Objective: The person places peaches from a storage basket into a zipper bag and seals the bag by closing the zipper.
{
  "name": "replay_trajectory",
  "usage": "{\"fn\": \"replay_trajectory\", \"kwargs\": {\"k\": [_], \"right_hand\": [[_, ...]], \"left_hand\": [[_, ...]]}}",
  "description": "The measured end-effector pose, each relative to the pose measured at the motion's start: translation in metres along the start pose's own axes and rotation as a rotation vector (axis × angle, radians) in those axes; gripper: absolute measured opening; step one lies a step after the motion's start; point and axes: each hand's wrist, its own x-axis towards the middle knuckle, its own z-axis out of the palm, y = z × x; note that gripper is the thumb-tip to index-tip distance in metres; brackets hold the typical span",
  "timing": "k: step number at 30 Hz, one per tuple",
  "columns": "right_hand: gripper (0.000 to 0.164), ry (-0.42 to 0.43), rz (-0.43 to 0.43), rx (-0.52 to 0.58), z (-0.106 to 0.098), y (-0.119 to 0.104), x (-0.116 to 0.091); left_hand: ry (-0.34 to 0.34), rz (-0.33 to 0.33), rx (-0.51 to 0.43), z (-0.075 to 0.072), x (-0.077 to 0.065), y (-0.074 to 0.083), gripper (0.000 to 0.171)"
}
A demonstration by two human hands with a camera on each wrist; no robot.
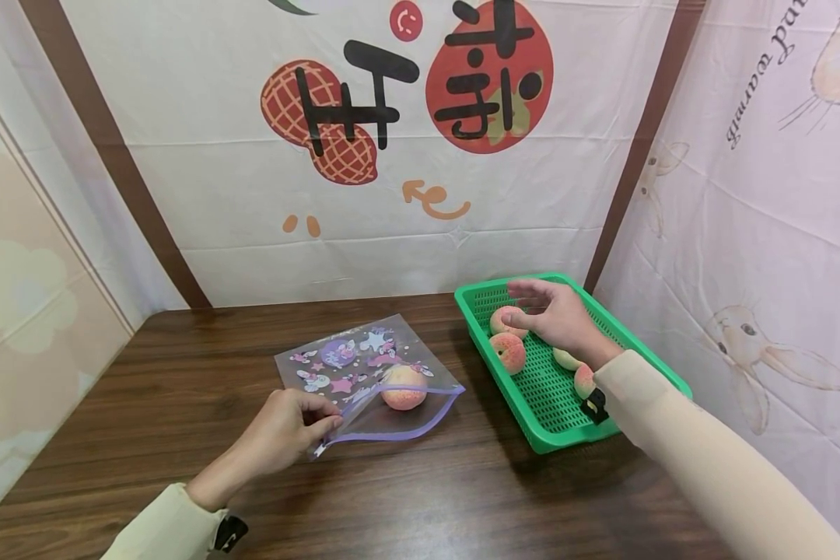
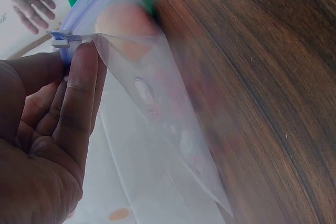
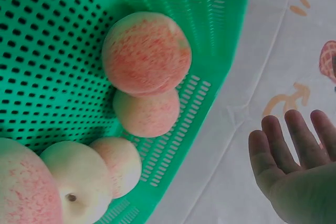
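In the head view, the left hand (image 1: 287,428) pinches the zip bag (image 1: 353,369), while the right hand (image 1: 558,315), loosely spread, is the nearer one to the peaches (image 1: 508,354) inside the green basket (image 1: 542,443). The left wrist view shows the slider (image 2: 60,41) beside this pinch; in the right wrist view, no peach is touched.

Curtained, booth-like corner; kind of building unclear. Printed fabric hangings (image 1: 392,268) with peanut drawing (image 1: 322,124), rabbit drawings (image 1: 749,342) behind and beside wood-grain tabletop (image 1: 203,373).

Six peaches (image 3: 147,53), one bag (image 1: 339,355), one basket (image 1: 546,400), two hands (image 1: 287,430).
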Motion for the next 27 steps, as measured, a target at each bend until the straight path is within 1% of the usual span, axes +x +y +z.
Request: {"fn": "replay_trajectory", "kwargs": {"k": [4,12,18,25,27], "right_hand": [[0.057,-0.036,0.013,-0.023,-0.002,0.008,0.004],[0.062,-0.127,0.072,-0.055,-0.006,0.021,0.008],[0.061,-0.149,0.068,-0.072,-0.001,0.032,0.011],[0.063,-0.182,0.104,-0.060,0.002,0.039,0.014],[0.064,-0.187,0.106,-0.073,0.002,0.040,0.015]], "left_hand": [[0.000,-0.001,0.004,0.000,0.000,0.000,0.016],[0.004,-0.005,0.019,0.000,-0.001,0.000,0.016],[0.006,-0.007,0.016,0.000,-0.001,0.000,0.015],[0.005,-0.002,0.010,0.001,0.000,-0.001,0.015],[0.008,-0.001,0.013,0.001,0.000,-0.001,0.015]]}}
